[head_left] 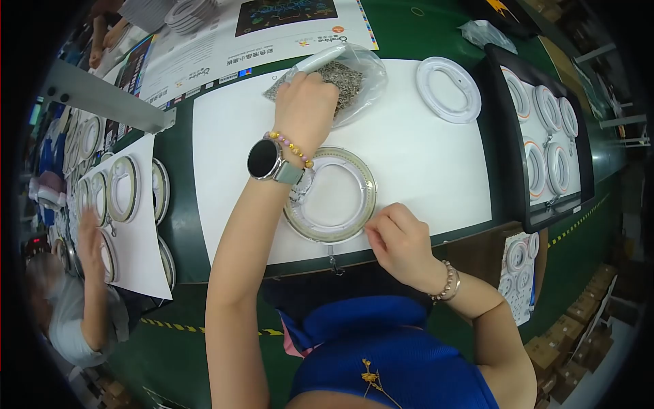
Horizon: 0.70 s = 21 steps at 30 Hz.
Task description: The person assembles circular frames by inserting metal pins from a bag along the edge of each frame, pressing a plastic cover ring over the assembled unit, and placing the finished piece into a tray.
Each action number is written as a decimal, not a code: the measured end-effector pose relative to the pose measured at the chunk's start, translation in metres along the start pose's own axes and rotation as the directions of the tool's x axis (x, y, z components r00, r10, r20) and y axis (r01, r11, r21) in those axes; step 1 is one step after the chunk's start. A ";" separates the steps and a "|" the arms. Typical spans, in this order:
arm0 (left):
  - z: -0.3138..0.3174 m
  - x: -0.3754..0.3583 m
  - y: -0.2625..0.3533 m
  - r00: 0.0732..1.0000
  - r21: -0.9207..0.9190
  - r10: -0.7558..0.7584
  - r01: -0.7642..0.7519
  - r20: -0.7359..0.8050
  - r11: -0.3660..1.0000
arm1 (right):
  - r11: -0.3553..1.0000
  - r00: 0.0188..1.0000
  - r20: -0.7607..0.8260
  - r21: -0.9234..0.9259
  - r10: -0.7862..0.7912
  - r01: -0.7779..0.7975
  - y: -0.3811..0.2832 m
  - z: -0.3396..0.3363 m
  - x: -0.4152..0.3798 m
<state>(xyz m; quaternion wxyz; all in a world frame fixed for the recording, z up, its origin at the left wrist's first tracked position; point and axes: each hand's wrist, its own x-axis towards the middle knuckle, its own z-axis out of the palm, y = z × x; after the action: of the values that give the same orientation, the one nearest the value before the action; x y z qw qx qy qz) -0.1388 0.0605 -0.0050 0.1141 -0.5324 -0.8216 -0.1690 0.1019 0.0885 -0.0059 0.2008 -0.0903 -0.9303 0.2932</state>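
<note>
My left hand, with a watch and beads at its wrist, reaches into a clear plastic bag of small metal pieces. Its fingers are bent and closed, their tips hidden. Below it, a round white ring-shaped part with a beige rim lies on the white sheet, partly covered by my left wrist. A small metal hook sticks out at its lower edge. My right hand is beside the ring's lower right edge, fingers pinched together; anything between them is too small to make out.
A white ring lies at the upper right, beside a black tray of several rings. On the left, a metal bar juts over the table, near more rings. Another person's blurred hand is at far left. Printed sheets lie behind.
</note>
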 end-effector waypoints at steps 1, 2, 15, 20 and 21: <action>0.001 0.001 -0.001 1.000 0.011 -0.006 0.006 0.010 1.000 | 1.000 0.999 0.051 -0.002 0.001 -0.001 0.000 -0.003 0.002; 0.001 0.002 -0.002 1.000 0.010 -0.009 0.009 0.019 1.000 | 1.000 0.995 0.101 -0.004 -0.001 0.002 0.003 -0.009 0.005; 0.000 0.004 -0.011 0.990 -0.043 -0.115 0.119 0.082 0.992 | 0.853 0.993 0.110 -0.513 -0.042 0.093 0.056 0.019 0.172; 0.004 0.008 -0.013 0.988 -0.034 -0.102 0.107 0.116 0.994 | 0.931 0.995 0.097 -0.359 -0.038 0.071 0.060 0.024 0.174; 0.004 0.008 -0.013 0.988 -0.040 -0.118 0.122 0.102 0.992 | 0.947 0.996 0.074 -0.316 -0.039 0.061 0.060 0.023 0.173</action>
<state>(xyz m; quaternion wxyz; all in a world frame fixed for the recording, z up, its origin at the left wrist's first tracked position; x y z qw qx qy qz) -0.1534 0.0640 -0.0081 0.0503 -0.4922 -0.8527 -0.1677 -0.0611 0.1751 -0.0023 0.1598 -0.0880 -0.9736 0.1374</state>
